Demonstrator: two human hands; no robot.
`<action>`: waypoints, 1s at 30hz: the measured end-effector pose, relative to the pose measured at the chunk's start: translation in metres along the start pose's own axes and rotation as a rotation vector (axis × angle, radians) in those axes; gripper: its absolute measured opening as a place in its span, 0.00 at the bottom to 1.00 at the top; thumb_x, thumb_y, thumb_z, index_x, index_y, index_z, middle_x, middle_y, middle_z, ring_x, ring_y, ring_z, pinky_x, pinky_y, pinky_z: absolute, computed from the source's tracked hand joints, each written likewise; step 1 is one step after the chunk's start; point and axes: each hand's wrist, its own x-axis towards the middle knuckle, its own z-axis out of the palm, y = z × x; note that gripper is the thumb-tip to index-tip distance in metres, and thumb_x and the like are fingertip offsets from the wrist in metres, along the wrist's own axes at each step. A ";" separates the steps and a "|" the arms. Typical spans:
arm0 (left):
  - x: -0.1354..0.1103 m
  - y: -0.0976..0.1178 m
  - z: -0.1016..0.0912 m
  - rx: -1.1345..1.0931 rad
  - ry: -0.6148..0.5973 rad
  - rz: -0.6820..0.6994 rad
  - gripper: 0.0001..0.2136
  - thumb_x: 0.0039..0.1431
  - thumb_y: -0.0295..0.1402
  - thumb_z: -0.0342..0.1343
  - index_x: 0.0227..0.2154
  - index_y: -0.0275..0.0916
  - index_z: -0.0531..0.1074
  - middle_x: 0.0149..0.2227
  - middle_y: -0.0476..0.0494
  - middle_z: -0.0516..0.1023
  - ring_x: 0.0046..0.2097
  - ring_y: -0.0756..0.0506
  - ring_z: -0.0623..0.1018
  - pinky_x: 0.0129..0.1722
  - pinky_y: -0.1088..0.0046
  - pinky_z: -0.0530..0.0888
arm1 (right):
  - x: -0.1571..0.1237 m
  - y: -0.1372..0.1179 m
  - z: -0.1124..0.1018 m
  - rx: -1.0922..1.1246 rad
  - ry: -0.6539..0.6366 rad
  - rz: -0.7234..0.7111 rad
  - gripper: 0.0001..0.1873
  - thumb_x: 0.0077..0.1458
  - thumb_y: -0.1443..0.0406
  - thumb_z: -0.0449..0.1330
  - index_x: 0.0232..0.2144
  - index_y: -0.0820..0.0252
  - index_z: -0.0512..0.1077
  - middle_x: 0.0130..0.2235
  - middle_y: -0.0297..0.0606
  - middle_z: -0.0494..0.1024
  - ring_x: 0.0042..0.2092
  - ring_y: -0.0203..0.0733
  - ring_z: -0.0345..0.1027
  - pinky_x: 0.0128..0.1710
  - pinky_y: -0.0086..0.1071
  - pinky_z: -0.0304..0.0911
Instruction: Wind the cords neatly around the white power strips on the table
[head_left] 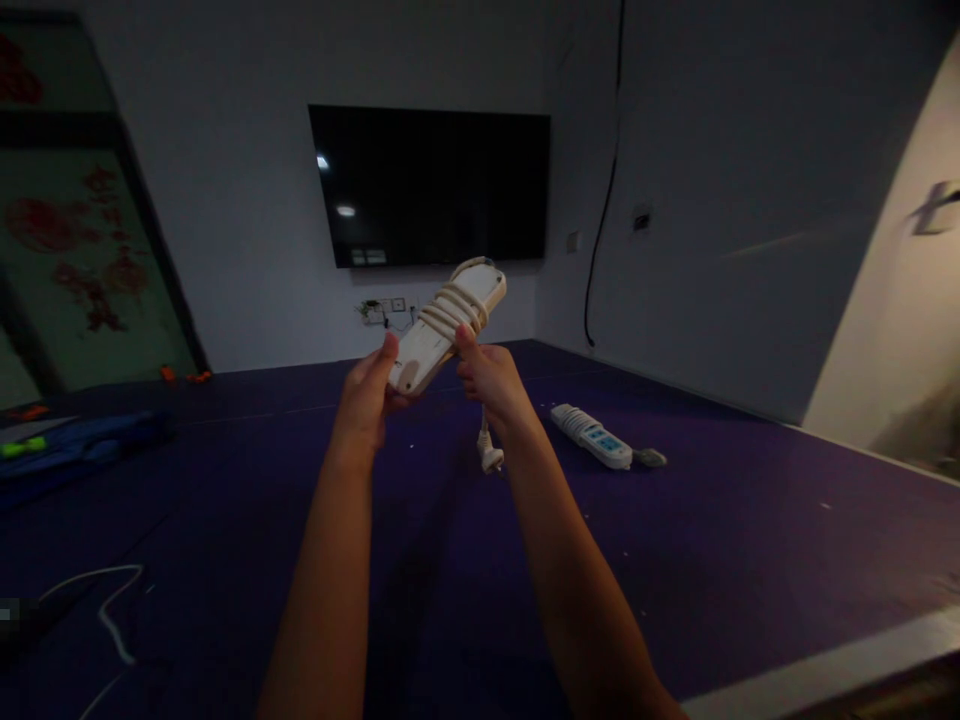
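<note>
- Left grip (364,395) pinches the bare lower end of a long white plastic power strip (422,350), thumb along its edge, fingers mostly hidden beneath.
- With my right grip (495,385) curled closed, thumb against the pale off-white round cord (454,308) at the strip's edge, I pinch the wraps; what lies inside those fingers I cannot fully tell.
- I hold this strip tilted, raised over a wide purple surface (712,540), below and in front of a flat black television (435,190); its white plug (490,456) dangles beneath my right grip.
- To handle it well, I judge, my left should clamp the bare end firmly while my right keeps light tension, so the turns lie side by side and neither slacken nor cross.
- Best also to mind the loose plug, which could swing or snag.
- Counting: two grips, both occupied; two power strips, one held and one white with blue socket panels (592,437) lying to the right; one dangling plug; one television. Cord turns on mine: several, too merged to number surely.
</note>
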 end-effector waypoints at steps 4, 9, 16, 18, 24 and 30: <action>0.000 -0.004 -0.004 -0.173 -0.155 -0.200 0.19 0.45 0.38 0.64 0.40 0.34 0.72 0.34 0.39 0.79 0.30 0.45 0.79 0.29 0.72 0.76 | 0.001 0.002 0.000 -0.038 -0.002 -0.042 0.27 0.48 0.44 0.56 0.17 0.59 0.58 0.12 0.22 0.50 0.14 0.24 0.39 0.14 0.24 0.35; 0.001 -0.009 -0.003 -0.307 -0.156 -0.224 0.14 0.43 0.26 0.64 0.36 0.33 0.74 0.34 0.41 0.79 0.33 0.45 0.79 0.31 0.73 0.77 | 0.001 0.003 0.001 -0.003 -0.033 -0.030 0.26 0.47 0.44 0.57 0.17 0.60 0.59 0.12 0.21 0.50 0.14 0.24 0.39 0.14 0.24 0.35; 0.005 -0.011 -0.001 -0.178 -0.015 -0.053 0.18 0.34 0.26 0.67 0.33 0.33 0.72 0.29 0.44 0.78 0.25 0.48 0.77 0.24 0.75 0.74 | 0.001 0.003 0.003 -0.023 -0.046 0.059 0.26 0.52 0.45 0.53 0.23 0.62 0.66 0.14 0.26 0.61 0.12 0.25 0.45 0.12 0.23 0.40; 0.007 -0.012 -0.001 -0.142 0.062 0.047 0.18 0.32 0.27 0.67 0.31 0.34 0.71 0.28 0.46 0.77 0.24 0.48 0.76 0.24 0.74 0.74 | 0.001 0.004 0.003 -0.066 -0.052 0.062 0.26 0.53 0.45 0.52 0.25 0.64 0.68 0.14 0.28 0.63 0.13 0.26 0.49 0.12 0.23 0.44; 0.012 -0.013 -0.012 0.120 0.243 0.317 0.17 0.30 0.32 0.67 0.26 0.35 0.70 0.24 0.52 0.72 0.25 0.52 0.71 0.24 0.77 0.70 | -0.001 0.004 0.007 -0.168 -0.088 0.117 0.27 0.55 0.46 0.51 0.30 0.67 0.70 0.15 0.31 0.67 0.13 0.27 0.53 0.13 0.22 0.50; 0.012 -0.011 -0.013 0.369 0.333 0.501 0.17 0.33 0.35 0.66 0.28 0.36 0.69 0.26 0.52 0.71 0.28 0.50 0.71 0.27 0.75 0.68 | -0.004 0.002 0.014 -0.123 -0.098 0.145 0.27 0.56 0.47 0.50 0.34 0.67 0.70 0.17 0.31 0.69 0.15 0.27 0.56 0.14 0.22 0.54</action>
